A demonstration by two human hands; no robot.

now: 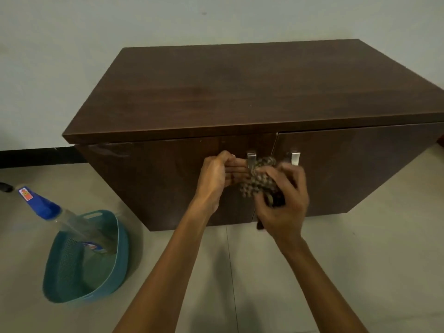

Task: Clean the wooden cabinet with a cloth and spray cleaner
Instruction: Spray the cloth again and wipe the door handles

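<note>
Both hands [254, 186] grip the cloth [260, 179] before the cabinet [240, 92]; basket [72, 280] with spray bottle [45, 205] left.

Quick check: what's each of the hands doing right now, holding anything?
Left hand: fingers curled at the left door handle; whether it grips the handle cannot be told.
Right hand: closed on the patterned cloth, bunched against the cabinet front.

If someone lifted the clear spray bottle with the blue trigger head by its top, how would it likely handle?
The clear spray bottle leans tilted in the teal plastic basket, so it probably tips easily. Its body looks mostly see-through, likely light. The smooth plastic may be slippery if wet.
</note>
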